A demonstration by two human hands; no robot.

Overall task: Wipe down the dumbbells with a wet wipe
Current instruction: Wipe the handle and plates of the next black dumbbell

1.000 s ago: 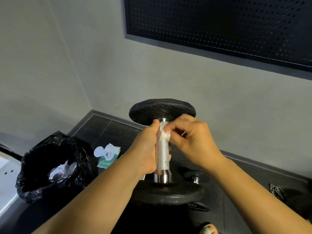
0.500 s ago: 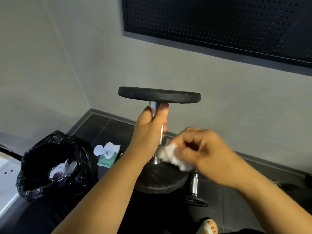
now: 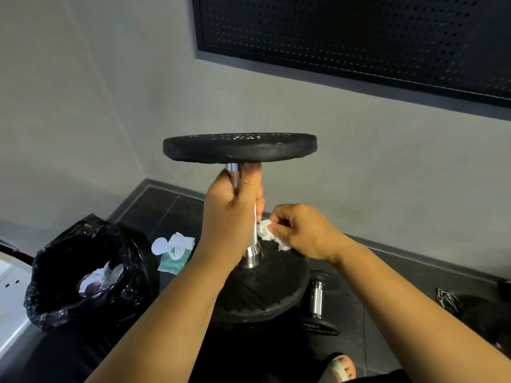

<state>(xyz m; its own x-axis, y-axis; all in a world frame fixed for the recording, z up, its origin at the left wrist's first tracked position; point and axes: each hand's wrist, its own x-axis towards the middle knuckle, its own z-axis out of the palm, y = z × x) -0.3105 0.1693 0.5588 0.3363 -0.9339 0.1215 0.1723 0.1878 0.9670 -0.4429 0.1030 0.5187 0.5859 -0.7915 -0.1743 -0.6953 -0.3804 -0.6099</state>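
Observation:
A dumbbell (image 3: 240,147) with black plates and a chrome knurled handle stands upright in mid-air. My left hand (image 3: 232,211) grips the upper part of its handle, thumb up against the top plate. My right hand (image 3: 301,230) pinches a crumpled white wet wipe (image 3: 265,230) just right of the handle's lower part, over the bottom plate (image 3: 262,294). Whether the wipe touches the handle I cannot tell. A second, smaller dumbbell (image 3: 317,299) lies on the dark floor behind the bottom plate.
A bin lined with a black bag (image 3: 83,272) holding used wipes stands at the left. A green wet-wipe pack (image 3: 174,252) lies on the floor beside it. A metal chain (image 3: 448,299) lies at the right. Grey walls meet in the corner behind; a foot (image 3: 341,367) shows below.
The dumbbell has been lifted and brought upright, its top plate now seen edge-on. My right hand with the wipe went from the top of the handle down to its lower end.

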